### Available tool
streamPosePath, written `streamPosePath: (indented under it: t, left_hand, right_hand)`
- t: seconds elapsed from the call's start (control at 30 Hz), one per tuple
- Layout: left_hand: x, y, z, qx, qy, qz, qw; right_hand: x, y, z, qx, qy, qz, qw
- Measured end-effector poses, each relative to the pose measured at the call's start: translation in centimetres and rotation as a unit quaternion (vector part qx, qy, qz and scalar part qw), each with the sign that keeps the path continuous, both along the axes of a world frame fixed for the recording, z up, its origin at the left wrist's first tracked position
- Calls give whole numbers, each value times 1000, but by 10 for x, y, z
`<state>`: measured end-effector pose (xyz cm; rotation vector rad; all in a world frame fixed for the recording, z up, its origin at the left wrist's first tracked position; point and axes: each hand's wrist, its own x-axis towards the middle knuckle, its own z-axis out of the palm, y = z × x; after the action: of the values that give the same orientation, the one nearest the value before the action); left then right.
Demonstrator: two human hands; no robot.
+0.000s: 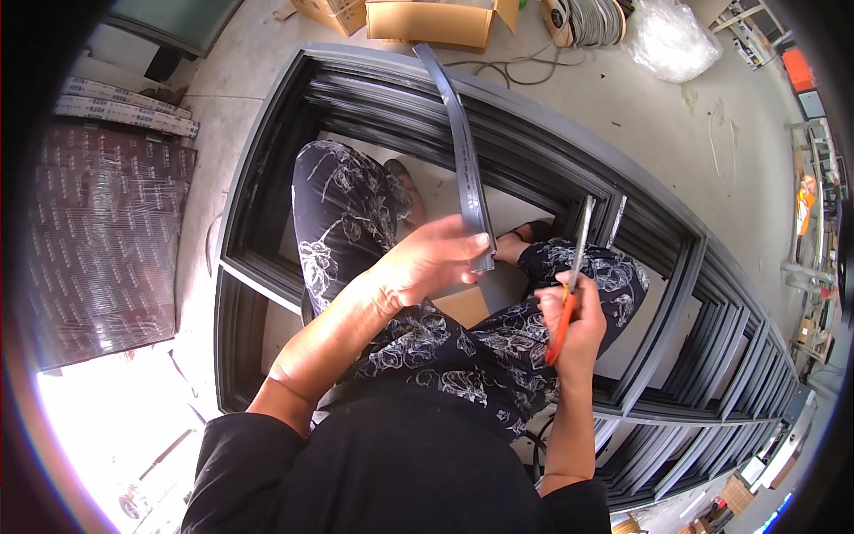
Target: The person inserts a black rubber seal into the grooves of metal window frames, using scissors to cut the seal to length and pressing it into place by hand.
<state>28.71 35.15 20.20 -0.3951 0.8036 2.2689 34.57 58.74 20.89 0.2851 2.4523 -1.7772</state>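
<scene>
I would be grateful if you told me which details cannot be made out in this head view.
All in the head view:
Part of the orange handle of the metal-bladed tool: covered by the right hand.
Faint markings on the dark strip: too small to read.
Far part of the open cardboard box: cut off by the upper edge.
Ground at lower left: washed out by glare.

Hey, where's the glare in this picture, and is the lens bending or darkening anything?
In the head view, the lower-left area is blown out to white, with a rainbow fringe near the rim; in the same view, the dark strip in the left hand catches shiny highlights, the stacked frames curve with fisheye distortion, and the picture's corners fall to black.
</scene>
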Motion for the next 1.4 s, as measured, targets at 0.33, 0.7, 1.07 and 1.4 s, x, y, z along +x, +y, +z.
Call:
streamPosePath:
  t: [0.33, 0.7, 1.07, 1.4]
  left_hand:
    - [-15, 23, 7, -136, 90, -5, 987]
    - [-43, 148, 86, -264, 376, -238, 856]
    - [-81, 263, 64, -445, 674, -176, 562]
    - [-100, 323, 59, -256, 567, -297, 724]
  right_hand:
    - [85, 154, -52, 56, -13, -440, 896]
    - [325, 301, -166, 348, -281, -568, 691]
    - [290, 376, -165, 392, -397, -423, 714]
    - [254, 342, -103, 463, -310, -398, 729]
